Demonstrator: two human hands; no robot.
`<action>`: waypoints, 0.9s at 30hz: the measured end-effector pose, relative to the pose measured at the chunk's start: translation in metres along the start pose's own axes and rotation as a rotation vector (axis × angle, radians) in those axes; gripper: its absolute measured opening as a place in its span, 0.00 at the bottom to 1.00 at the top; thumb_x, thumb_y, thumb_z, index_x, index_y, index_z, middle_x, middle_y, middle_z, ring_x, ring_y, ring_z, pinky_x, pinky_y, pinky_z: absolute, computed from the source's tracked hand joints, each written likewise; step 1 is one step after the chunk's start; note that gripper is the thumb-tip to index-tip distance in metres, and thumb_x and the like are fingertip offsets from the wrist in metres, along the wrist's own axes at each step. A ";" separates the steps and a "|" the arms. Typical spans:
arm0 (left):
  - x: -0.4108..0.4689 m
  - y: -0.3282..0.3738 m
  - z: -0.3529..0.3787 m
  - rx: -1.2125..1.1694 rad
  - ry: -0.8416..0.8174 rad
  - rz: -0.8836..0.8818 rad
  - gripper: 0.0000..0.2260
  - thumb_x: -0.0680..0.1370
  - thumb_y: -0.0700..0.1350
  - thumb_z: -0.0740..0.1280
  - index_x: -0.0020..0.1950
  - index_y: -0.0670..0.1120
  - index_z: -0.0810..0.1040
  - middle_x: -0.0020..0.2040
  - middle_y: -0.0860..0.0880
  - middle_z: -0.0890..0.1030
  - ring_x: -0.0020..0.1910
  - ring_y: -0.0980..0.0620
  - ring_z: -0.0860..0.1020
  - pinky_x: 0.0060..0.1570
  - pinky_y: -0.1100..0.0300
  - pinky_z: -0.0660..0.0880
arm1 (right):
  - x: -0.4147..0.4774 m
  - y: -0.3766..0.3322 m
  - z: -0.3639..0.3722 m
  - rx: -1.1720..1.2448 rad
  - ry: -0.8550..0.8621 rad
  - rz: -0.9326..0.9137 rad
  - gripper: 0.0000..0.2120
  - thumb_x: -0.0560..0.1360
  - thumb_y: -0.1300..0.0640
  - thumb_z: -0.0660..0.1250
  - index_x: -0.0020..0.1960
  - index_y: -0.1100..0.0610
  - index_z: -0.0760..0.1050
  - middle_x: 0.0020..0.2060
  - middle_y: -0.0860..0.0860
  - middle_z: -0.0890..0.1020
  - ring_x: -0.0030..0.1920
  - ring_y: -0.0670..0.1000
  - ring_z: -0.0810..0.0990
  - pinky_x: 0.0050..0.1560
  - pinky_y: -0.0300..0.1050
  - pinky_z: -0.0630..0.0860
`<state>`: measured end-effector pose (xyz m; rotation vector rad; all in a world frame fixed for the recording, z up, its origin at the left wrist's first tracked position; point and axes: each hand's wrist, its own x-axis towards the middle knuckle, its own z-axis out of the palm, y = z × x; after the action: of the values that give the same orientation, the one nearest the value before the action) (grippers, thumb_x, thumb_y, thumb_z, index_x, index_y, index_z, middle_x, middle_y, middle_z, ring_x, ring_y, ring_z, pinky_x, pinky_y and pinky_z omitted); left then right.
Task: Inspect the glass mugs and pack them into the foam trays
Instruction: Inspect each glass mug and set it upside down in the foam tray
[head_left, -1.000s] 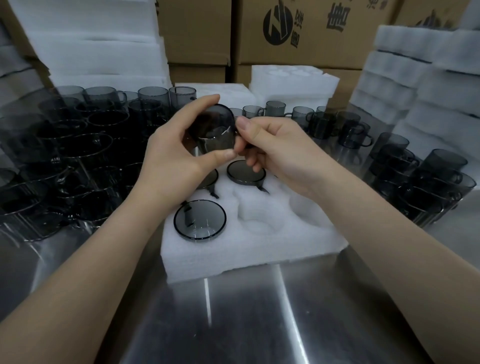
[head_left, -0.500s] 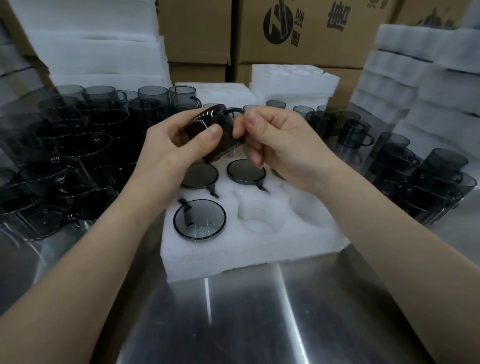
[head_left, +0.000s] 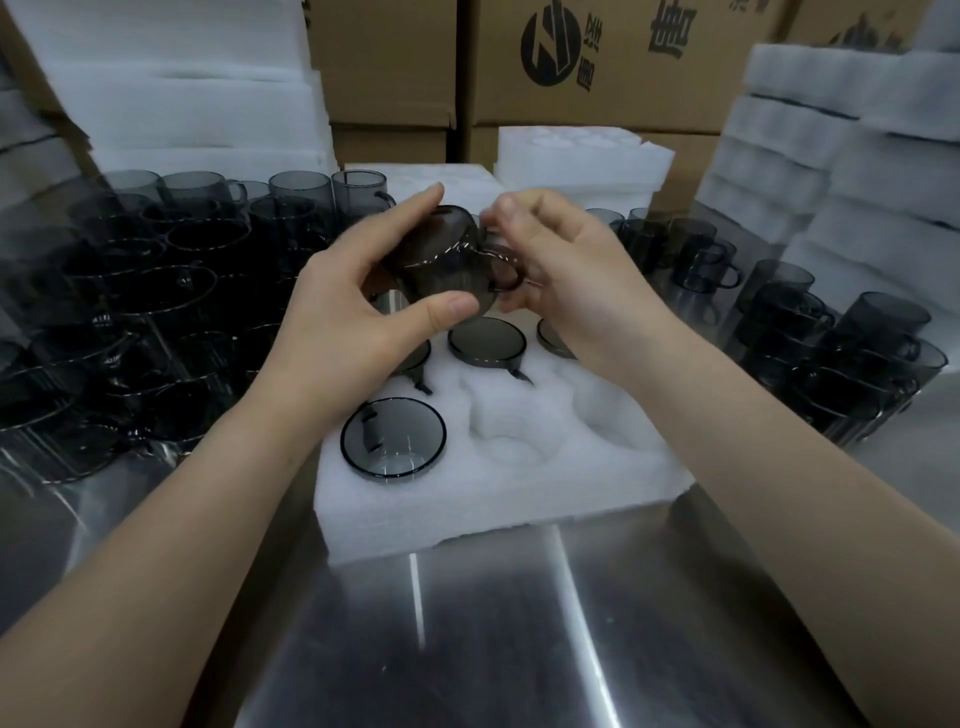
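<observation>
1. Held mug (head_left: 441, 265): dark smoked glass, tipped on its side in the air above the far half of the foam tray (head_left: 498, 488), its handle pointing toward the person's right.
2. Left hand (head_left: 343, 322): fingers curled round the mug body. The thumb presses the near, lower wall and the index finger arches over the far, upper wall, so the glass lies between the two.
3. Right hand (head_left: 566, 280): fingers curled at the handle side, with the handle loop lying against them and the thumb tip at the mug's upper edge. The hand is motion-blurred, so the exact contact cannot be told.
4. Packed mugs: one sits in the near-left pocket (head_left: 393, 436), another in the far row (head_left: 487, 340). Further ones in the far row are partly hidden by the hands. Moulded pockets (head_left: 519, 431) show to the right of the near one.
5. Loose mugs: crowded groups stand on the metal table (head_left: 519, 623), one left of the tray (head_left: 156, 291) and one right of it (head_left: 831, 332).
6. Background: foam stacks (head_left: 857, 156) and cardboard boxes (head_left: 597, 57).
</observation>
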<state>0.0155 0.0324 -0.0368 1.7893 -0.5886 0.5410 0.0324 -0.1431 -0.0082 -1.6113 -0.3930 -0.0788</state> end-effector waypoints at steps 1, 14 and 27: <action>0.000 0.000 0.000 0.000 -0.014 0.031 0.30 0.70 0.44 0.74 0.70 0.51 0.70 0.64 0.54 0.74 0.64 0.64 0.73 0.60 0.70 0.70 | 0.001 0.001 0.001 -0.026 -0.034 -0.004 0.08 0.80 0.51 0.63 0.52 0.54 0.76 0.45 0.54 0.81 0.44 0.53 0.81 0.52 0.54 0.78; 0.005 0.026 0.005 0.363 -0.045 0.045 0.36 0.65 0.56 0.78 0.71 0.50 0.73 0.61 0.58 0.74 0.64 0.57 0.72 0.67 0.61 0.68 | -0.010 0.000 0.011 -0.093 -0.034 -0.191 0.10 0.83 0.58 0.59 0.53 0.57 0.80 0.40 0.43 0.82 0.44 0.40 0.79 0.48 0.36 0.75; -0.002 0.024 0.005 0.228 -0.094 0.186 0.33 0.69 0.40 0.77 0.72 0.44 0.70 0.67 0.52 0.75 0.68 0.58 0.72 0.68 0.56 0.70 | -0.001 -0.006 -0.002 0.324 -0.136 0.259 0.21 0.82 0.47 0.57 0.65 0.63 0.74 0.59 0.61 0.81 0.59 0.58 0.81 0.62 0.55 0.76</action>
<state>-0.0009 0.0218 -0.0220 1.9952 -0.7900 0.6759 0.0303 -0.1452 -0.0022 -1.3372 -0.2819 0.2797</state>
